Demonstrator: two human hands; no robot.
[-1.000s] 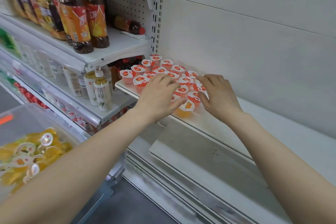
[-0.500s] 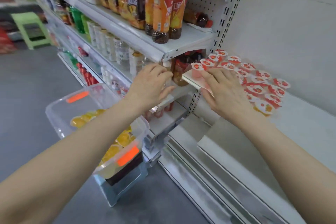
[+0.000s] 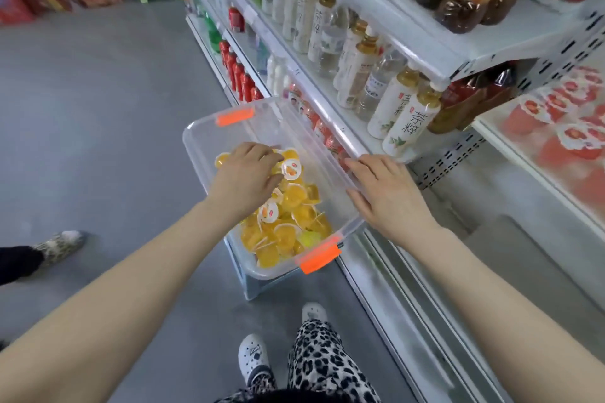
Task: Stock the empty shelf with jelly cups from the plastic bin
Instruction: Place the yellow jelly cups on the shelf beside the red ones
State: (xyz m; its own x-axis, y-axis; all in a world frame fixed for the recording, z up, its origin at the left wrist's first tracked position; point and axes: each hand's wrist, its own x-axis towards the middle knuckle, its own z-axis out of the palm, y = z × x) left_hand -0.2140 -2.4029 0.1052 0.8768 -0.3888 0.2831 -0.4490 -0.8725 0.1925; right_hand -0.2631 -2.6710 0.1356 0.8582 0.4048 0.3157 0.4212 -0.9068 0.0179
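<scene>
Jelly cups (image 3: 288,206) heaped in the plastic bin (image 3: 196,147), with both your hands at it

The yellow cups are piled from the bin's middle to its near edge, right up to the orange latch (image 3: 319,258) there, and the far edge shows clear plastic floor. Your left hand (image 3: 245,173) is down on the far side of the heap, its fingers curled over a white-lidded cup (image 3: 291,168); whether they have closed on it cannot be told. Your right hand (image 3: 389,196) lies flat on the bin's right edge, fingers straight, holding nothing. At the far right, red jelly cups (image 3: 556,108) stand in blurred rows near the front left corner of the shelf (image 3: 504,141). Tea bottles (image 3: 409,121) line the neighbouring shelf just beyond the bin's right edge
</scene>
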